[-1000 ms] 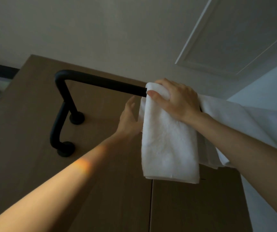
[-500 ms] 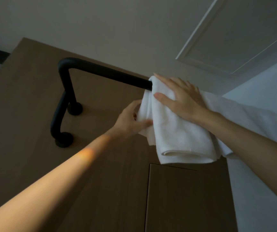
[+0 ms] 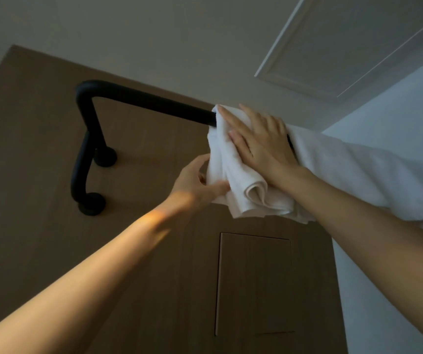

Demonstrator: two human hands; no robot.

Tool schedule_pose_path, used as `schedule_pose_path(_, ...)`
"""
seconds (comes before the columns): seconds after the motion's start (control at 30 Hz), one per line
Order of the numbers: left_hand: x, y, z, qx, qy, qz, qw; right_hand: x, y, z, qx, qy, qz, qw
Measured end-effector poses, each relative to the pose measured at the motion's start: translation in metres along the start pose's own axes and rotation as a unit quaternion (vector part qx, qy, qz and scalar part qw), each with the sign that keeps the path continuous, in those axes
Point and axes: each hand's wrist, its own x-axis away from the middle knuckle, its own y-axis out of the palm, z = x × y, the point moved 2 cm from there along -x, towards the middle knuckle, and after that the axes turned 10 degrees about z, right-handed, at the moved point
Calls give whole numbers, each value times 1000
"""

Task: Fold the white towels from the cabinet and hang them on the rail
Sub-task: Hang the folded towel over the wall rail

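Observation:
A small folded white towel (image 3: 241, 190) hangs over the black rail (image 3: 149, 102), bunched at its lower end. My left hand (image 3: 197, 182) pinches the towel's left edge from behind and below. My right hand (image 3: 259, 141) lies flat on the front of the towel with fingers spread, pressing it against the rail. A larger white towel (image 3: 358, 175) hangs on the rail to the right, partly hidden by my right forearm.
The rail bends down at its left end to two round mounts (image 3: 91, 204) on the brown wooden cabinet front (image 3: 39, 162). A rectangular panel (image 3: 253, 284) sits in the wood below the towels. A white wall (image 3: 396, 111) stands at the right.
The small towel's lower part has been gathered up and now hangs shorter and bunched. My left hand has closed on its left edge, and my right hand has flattened on the front.

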Motion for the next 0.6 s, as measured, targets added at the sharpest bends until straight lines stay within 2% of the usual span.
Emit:
schedule_pose_path(0.07,1,1,7,27,-20,-36,999,0,-1,-1,-13,0,-16,1000)
schedule_pose_path(0.13,3,3,13,122,-63,-69,988,2,-2,-1,-26,5,-29,999)
schedule_pose_path(0.2,3,9,16,170,-96,-94,976,6,-2,-3,-30,9,-31,999)
schedule_pose_path(0.27,7,17,22,127,-104,-108,980,9,-3,-5,-25,8,-22,999)
schedule_pose_path(0.33,10,19,21,68,-74,-63,993,10,-5,-5,-25,7,-19,1000)
schedule_pose_path(0.43,8,20,10,55,-54,-7,997,5,-6,1,-34,31,-30,998)
schedule_pose_path(0.6,8,28,-1,53,-65,-8,996,-6,1,11,-23,68,-31,997)
